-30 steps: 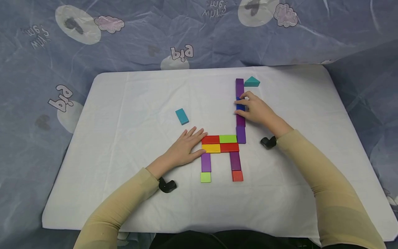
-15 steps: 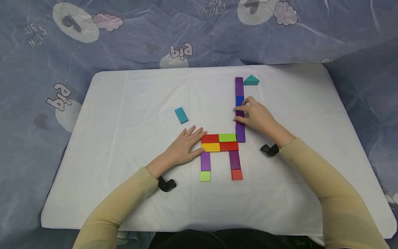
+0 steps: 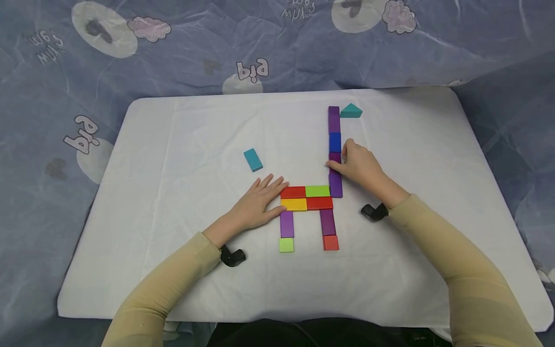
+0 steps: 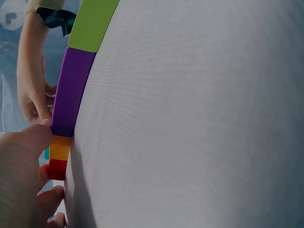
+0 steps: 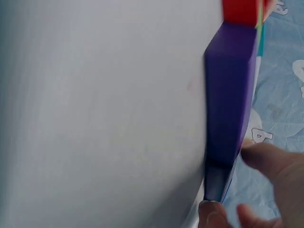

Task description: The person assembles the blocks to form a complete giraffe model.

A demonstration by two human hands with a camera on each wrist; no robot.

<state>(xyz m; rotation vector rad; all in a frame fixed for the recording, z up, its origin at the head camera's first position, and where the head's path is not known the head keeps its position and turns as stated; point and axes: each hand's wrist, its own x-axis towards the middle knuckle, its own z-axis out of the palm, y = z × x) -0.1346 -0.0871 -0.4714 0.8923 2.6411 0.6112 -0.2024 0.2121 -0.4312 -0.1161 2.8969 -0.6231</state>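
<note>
Flat blocks lie on the white table in a four-limbed shape. My right hand (image 3: 364,166) pinches a purple block (image 3: 335,157) in the upright column, thumb across to its left side, index finger bent at its right. Above it in the column are a blue block (image 3: 335,142) and a purple one (image 3: 334,119); below is a violet block (image 3: 336,187). My left hand (image 3: 256,207) rests with fingers spread, fingertips and thumb at the left ends of a red block (image 3: 293,193) and a yellow block (image 3: 294,205). In the left wrist view the thumb touches near a purple block (image 4: 73,92).
A lime block (image 3: 317,191) and another red block (image 3: 320,203) complete the middle rows. Two purple legs end in a small lime block (image 3: 286,245) and a small red block (image 3: 331,243). A teal triangle (image 3: 351,111) sits beside the column's top; a loose teal block (image 3: 253,160) lies left.
My right hand has slid down the column toward me, from the blue block to the purple one below, uncovering the blue block. The left hand stays where it was.
</note>
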